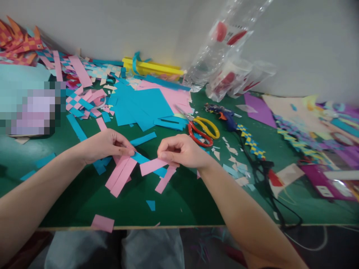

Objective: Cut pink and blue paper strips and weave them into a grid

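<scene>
Thumb and fingers of my left hand [105,146] are closed on the upper end of a blue paper strip [141,158]. Pink paper strips [122,176] fan downward from just under those fingertips. My right hand [182,150] pinches the right end of a short pink paper strip [152,166], which lies across the blue one. Another pink strip [165,181] slants down below the right fingers; whether it is joined to the blue strip I cannot tell. Both hands are just above the green table [134,213].
Red-and-yellow-handled scissors [202,130] and a blue glue gun [227,117] lie beyond my right hand. Blue paper sheets [146,106] are stacked behind. Woven paper pieces [78,102] crowd the left, plastic-wrapped cups [230,76] stand at the wall, and a black cord [262,186] runs right.
</scene>
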{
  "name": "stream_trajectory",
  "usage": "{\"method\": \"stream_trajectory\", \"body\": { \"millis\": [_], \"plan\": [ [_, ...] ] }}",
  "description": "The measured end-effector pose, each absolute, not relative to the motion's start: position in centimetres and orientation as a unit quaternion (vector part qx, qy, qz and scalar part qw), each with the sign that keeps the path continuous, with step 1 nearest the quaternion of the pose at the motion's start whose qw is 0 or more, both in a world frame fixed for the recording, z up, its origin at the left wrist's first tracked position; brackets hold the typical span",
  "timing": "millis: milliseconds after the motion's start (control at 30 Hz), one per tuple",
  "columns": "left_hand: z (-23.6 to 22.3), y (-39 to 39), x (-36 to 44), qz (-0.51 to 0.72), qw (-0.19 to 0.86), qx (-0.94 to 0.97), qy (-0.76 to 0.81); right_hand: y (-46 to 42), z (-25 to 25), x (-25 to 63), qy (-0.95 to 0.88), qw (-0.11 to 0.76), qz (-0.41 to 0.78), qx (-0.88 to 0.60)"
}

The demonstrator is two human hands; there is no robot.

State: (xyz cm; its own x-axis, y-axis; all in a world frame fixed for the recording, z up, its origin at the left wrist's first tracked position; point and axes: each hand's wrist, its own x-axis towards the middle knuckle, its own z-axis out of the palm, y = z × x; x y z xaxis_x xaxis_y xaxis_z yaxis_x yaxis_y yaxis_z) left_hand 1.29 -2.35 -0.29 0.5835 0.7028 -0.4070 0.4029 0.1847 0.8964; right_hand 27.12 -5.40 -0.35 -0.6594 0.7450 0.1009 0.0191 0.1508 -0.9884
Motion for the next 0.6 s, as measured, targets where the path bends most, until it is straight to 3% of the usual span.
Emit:
{"method": "stream_trajectory", "body": {
  "millis": [600],
  "plan": [
    [-0.7,-2.4,1.4,0.094,0.567,0.685,0.448,-6.2,-1.0,25.3,-0.591,0.345,0.674,-0.279]
  ]
}}
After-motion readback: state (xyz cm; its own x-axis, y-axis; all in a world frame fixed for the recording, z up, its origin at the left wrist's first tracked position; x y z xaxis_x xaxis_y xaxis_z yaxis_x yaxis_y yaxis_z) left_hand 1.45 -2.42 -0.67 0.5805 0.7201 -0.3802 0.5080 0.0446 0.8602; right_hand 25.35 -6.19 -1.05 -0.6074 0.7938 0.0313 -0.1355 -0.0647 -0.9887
